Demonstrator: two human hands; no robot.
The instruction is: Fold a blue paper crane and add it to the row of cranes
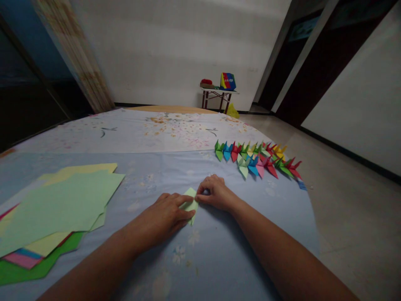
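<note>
A small piece of light green origami paper (189, 205), folded into a narrow diamond shape, lies on the blue cloth in front of me. My left hand (172, 211) holds it down from the left, with the index finger and thumb pressed on its surface. At its right corner, the thumb and index finger of my right hand (213, 192) pinch the edge. My fingers cover part of the paper, so its inner folds are hard to make out.
Loose coloured sheets (62, 205) lie in a pile at left, pale green on top. Rows of folded paper cranes (253, 161) stand at right near the table's edge. A floral cloth (175, 129) covers the table's far part. Beyond it, a small stand (216, 91) holds a colourful box (227, 81).
</note>
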